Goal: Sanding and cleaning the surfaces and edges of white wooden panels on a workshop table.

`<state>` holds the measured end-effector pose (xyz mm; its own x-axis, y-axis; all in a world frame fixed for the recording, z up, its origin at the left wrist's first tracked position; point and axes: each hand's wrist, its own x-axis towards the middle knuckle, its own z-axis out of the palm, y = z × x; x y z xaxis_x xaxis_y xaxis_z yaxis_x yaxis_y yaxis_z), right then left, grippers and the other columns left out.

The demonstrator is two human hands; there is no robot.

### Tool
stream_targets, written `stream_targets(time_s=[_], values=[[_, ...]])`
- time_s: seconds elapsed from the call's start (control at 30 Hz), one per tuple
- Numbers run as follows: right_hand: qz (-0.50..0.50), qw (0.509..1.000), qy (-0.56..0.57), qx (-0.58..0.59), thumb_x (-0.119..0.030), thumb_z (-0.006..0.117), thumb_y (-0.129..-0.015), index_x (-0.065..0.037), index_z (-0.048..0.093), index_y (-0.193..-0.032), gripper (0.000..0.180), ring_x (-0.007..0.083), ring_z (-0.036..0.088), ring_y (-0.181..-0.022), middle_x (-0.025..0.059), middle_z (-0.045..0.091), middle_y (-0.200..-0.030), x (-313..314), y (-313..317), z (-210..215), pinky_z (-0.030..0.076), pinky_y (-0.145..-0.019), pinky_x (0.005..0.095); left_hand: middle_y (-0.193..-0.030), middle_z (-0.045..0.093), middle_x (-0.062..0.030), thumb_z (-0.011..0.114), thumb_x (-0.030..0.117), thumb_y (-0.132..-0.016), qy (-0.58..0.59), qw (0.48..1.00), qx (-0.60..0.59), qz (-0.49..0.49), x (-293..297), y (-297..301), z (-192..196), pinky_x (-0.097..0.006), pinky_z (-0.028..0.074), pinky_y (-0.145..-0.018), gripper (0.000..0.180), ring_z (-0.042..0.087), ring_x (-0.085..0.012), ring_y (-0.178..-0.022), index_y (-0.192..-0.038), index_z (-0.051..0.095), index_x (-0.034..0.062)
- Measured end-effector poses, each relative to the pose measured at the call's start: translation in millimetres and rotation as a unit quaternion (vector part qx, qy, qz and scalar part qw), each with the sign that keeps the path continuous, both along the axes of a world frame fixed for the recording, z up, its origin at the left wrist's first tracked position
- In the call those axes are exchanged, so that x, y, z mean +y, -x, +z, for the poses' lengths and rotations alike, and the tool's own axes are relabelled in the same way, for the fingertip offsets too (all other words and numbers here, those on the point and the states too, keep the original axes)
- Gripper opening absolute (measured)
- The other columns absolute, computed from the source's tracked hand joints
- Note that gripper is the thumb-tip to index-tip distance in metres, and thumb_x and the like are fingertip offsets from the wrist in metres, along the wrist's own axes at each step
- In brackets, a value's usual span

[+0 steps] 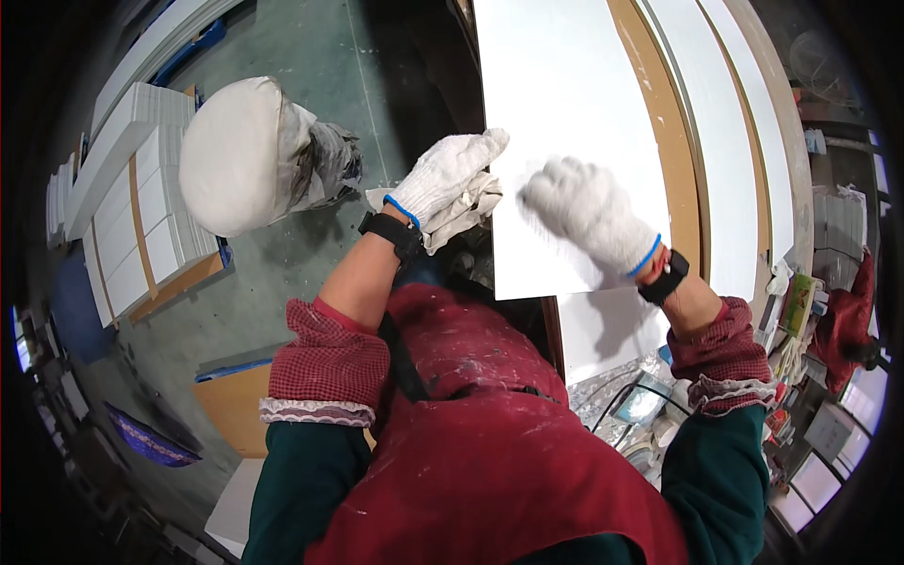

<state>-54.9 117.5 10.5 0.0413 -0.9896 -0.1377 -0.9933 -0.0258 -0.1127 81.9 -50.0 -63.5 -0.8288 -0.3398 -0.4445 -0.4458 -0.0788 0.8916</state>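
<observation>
A large white flat panel lies in front of me on a brown board. My left hand, in a white knit glove, grips the panel's left edge together with a crumpled pale cloth. My right hand, also gloved, lies flat on the panel's surface with fingers spread; it is blurred. Both wrists wear black bands. I wear a dark red apron with checked sleeve covers.
A big white sack stands on the grey floor at left, beside stacks of white panels. A second white sheet lies under the panel. Cluttered small items sit at lower right, with more white boards further right.
</observation>
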Motion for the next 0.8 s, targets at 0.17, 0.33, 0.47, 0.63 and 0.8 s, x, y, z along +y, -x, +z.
stream_targets(time_s=[0.17, 0.33, 0.47, 0.63, 0.8], values=[[0.064, 0.99, 0.036, -0.12, -0.015, 0.064, -0.085, -0.017, 0.064, -0.098, 0.013, 0.0217, 0.062, -0.082, 0.0038, 0.062, -0.088, 39, -5, -1, 0.052, -0.067, 0.0361, -0.067, 0.054, -0.009, 0.048, 0.065, -0.094, 0.03, 0.999, 0.023, -0.003, 0, 2, 4, -0.038, 0.044, -0.068, 0.069, 0.05, -0.0188, -0.069, -0.079, 0.058, -0.0015], [-0.292, 0.874, 0.005, -0.389, -0.022, 0.06, -0.097, -0.011, 0.068, -0.106, 0.016, 0.0181, 0.066, -0.074, 0.0075, 0.069, -0.084, 80, 3, 19, 0.053, -0.064, 0.0287, -0.07, 0.058, -0.0008, 0.052, 0.043, -0.101, -0.094, 0.992, 0.07, 0.044, -3, -14, 9, -0.027, 0.046, -0.061, 0.047, 0.056, -0.0095, -0.069, -0.084, 0.06, 0.0002], [-0.46, 0.846, 0.145, -0.227, -0.007, 0.062, -0.094, -0.003, 0.062, -0.123, 0.029, 0.0239, 0.069, -0.099, 0.015, 0.07, -0.108, 139, 16, 1, 0.054, -0.087, 0.0316, -0.084, 0.063, -0.0041, 0.053, 0.033, -0.102, -0.113, 0.985, 0.012, 0.131, -7, -40, 28, -0.025, 0.049, -0.067, 0.036, 0.059, -0.0109, -0.075, -0.091, 0.062, -0.0002], [-0.572, 0.775, 0.183, -0.194, -0.006, 0.055, -0.098, 0.0, 0.056, -0.128, 0.031, 0.0136, 0.061, -0.092, 0.0077, 0.066, -0.106, 189, 10, 3, 0.049, -0.081, 0.0254, -0.085, 0.066, -0.007, 0.052, 0.03, -0.102, -0.081, 0.986, 0.029, 0.143, -19, -93, 28, -0.027, 0.052, -0.07, 0.034, 0.063, -0.0131, -0.077, -0.092, 0.064, -0.0008], [-0.644, 0.697, 0.191, -0.25, -0.009, 0.057, -0.093, -0.004, 0.055, -0.128, 0.036, 0.034, 0.065, -0.105, 0.0212, 0.066, -0.113, 208, -25, -8, 0.049, -0.091, 0.0373, -0.08, 0.067, -0.0087, 0.053, 0.029, -0.102, -0.129, 0.975, 0.064, 0.168, 1, -108, 49, -0.028, 0.055, -0.063, 0.033, 0.066, -0.0152, -0.069, -0.097, 0.064, -0.0016]])
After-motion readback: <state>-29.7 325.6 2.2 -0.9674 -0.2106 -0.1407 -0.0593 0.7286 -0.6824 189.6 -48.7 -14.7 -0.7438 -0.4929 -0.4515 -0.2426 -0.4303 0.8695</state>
